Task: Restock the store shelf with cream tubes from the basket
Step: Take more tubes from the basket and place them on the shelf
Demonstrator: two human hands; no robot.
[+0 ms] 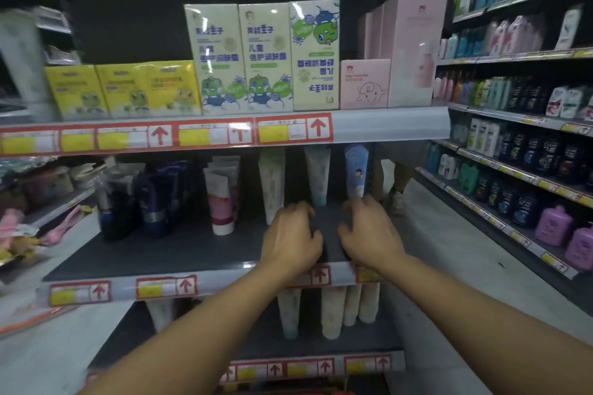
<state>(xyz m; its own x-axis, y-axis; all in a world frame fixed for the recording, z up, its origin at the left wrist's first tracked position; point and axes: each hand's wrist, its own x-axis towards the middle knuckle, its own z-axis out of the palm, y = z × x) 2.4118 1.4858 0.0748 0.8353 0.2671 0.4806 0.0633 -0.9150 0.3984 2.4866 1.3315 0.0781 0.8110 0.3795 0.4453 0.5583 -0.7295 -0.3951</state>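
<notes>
Both the left hand (290,239) and right hand (369,234), fingers loosely curled and holding nothing, reach over the middle shelf (160,250) near the standing tubes (317,176), so I judge the next move is fetching another tube from the basket.

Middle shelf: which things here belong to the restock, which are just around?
Job:
left hand
right hand
middle shelf
white-teal tube
blue cartoon tube

Around:
yellow frog boxes
pink boxes
side-aisle shampoo bottles

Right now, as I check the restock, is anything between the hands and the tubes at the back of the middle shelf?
Nothing visible. Left hand and right hand reach over bare shelf; teal-capped tube and blue tube stand just beyond.
</notes>
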